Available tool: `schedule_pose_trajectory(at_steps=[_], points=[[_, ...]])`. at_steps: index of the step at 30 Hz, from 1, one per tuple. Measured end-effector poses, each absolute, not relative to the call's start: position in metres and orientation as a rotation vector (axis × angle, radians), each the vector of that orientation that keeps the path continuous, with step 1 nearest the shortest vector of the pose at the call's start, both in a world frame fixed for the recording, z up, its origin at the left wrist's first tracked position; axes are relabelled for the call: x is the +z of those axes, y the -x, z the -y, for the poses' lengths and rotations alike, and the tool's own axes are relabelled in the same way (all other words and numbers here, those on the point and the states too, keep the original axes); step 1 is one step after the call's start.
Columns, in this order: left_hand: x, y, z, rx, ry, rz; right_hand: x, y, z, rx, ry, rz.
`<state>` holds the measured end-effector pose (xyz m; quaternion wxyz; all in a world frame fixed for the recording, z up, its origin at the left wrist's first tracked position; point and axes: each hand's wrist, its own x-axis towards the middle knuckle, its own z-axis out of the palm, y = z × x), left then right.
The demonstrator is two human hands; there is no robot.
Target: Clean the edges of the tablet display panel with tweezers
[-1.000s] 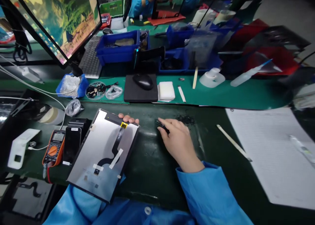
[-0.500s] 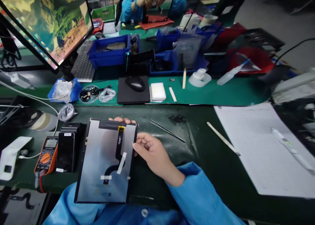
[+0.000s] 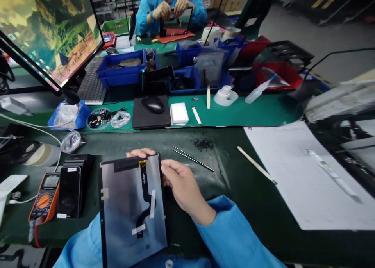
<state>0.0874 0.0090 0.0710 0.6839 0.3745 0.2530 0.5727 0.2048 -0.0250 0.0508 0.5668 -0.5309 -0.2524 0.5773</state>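
Observation:
A tablet display panel (image 3: 125, 205) is tilted up in front of me, its silvery back facing me. A black flex cable (image 3: 145, 182) runs down it, with yellow tape at the top and white tape strips lower down. My left hand (image 3: 141, 153) holds the panel from behind; only its fingertips show over the top edge, the rest is hidden. At the upper right edge, my right hand (image 3: 184, 186) has thumb and fingers closed against the panel's side. Tweezers (image 3: 193, 159) lie on the mat beyond my right hand, near a scatter of small black bits (image 3: 204, 143).
To the left are a multimeter (image 3: 44, 199) and a black handheld device (image 3: 69, 192). A wooden stick (image 3: 256, 164) and lined paper (image 3: 293, 174) with a white pen (image 3: 334, 176) lie right. Behind stand a mouse (image 3: 153, 104), blue bins (image 3: 121, 70) and a co-worker (image 3: 172, 10) holding a black frame.
The panel has tipped and turned slightly, its lower end swinging right and toward me. Both hands have stayed at its top and right edge. The whole view has shifted a little.

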Motion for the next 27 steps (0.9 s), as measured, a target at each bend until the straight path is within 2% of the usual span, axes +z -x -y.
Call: schedule_pose_trajectory(at_steps=[27], points=[[0.053, -0.103, -0.019, 1.281, -0.917, -0.560, 0.045, -0.208, 0.023, 1.386, 1.197, 0.532]])
